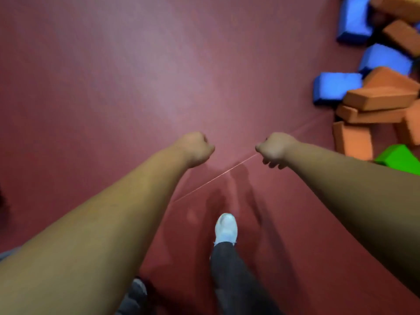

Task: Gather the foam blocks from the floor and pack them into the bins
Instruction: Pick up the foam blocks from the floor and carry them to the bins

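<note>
A heap of foam blocks lies at the right edge of the red floor: blue blocks (pixel 336 86), orange blocks (pixel 378 96) and one green block (pixel 396 158). My left hand (pixel 196 147) and my right hand (pixel 273 149) are stretched out in front of me over bare floor, both curled into fists with nothing in them. The right hand is nearest the heap, roughly a forearm's length left of the lowest orange block (pixel 353 140). No bin is in view.
Red padded floor (pixel 113 76) fills the left and middle, with a thin seam line (pixel 216 177) running diagonally. My white shoe (pixel 226 228) and dark trouser leg stand below the hands.
</note>
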The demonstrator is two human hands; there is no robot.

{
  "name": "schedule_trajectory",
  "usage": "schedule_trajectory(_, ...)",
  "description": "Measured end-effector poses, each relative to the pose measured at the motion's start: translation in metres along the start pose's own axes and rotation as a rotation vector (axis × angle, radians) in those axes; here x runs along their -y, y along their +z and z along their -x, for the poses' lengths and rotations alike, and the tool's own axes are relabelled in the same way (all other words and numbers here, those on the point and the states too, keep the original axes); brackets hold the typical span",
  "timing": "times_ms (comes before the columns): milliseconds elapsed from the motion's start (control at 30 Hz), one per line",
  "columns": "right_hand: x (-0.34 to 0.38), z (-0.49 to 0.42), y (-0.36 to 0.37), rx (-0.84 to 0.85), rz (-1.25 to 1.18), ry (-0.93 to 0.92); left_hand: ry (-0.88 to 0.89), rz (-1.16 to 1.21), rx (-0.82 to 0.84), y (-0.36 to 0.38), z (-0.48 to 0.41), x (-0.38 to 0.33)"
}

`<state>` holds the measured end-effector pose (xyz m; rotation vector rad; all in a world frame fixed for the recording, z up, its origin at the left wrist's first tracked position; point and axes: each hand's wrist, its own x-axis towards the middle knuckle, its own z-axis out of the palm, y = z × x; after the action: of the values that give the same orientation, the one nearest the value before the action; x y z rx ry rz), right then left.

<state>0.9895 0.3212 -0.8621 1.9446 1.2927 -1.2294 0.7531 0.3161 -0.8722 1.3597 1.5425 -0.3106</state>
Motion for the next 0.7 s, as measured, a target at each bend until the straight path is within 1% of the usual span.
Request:
schedule_trajectory(67, -0.057, -0.020, -0.043, -0.050, -0.107, 0.039, 0.056, -0.047, 0.031, 0.010, -0.032, -0.070)
schedule_trajectory(133, -0.104, -0.036, -0.077, -0.074, -0.160, 0.058, 0.099, -0.075, 0.057, 0.022, -0.061, -0.127)
schedule_trajectory(200, -0.144, -0.053, -0.102, -0.086, -0.184, 0.075, 0.123, -0.092, 0.088, 0.035, -0.087, -0.174)
schedule_trajectory(300, -0.193, -0.081, -0.121, -0.095, -0.220, 0.103, 0.138, -0.118, 0.138, 0.057, -0.128, -0.226)
schedule_trajectory(467, -0.250, -0.133, -0.143, -0.060, -0.275, 0.153, 0.148, -0.187, 0.211, 0.078, -0.209, -0.295)
schedule_trajectory(600, -0.287, -0.179, -0.186, -0.022, -0.308, 0.226, 0.146, -0.237, 0.286, 0.087, -0.282, -0.358)
schedule_trajectory(700, -0.307, -0.210, -0.224, -0.019, -0.387, 0.290, 0.164, -0.245, 0.302, 0.088, -0.331, -0.403)
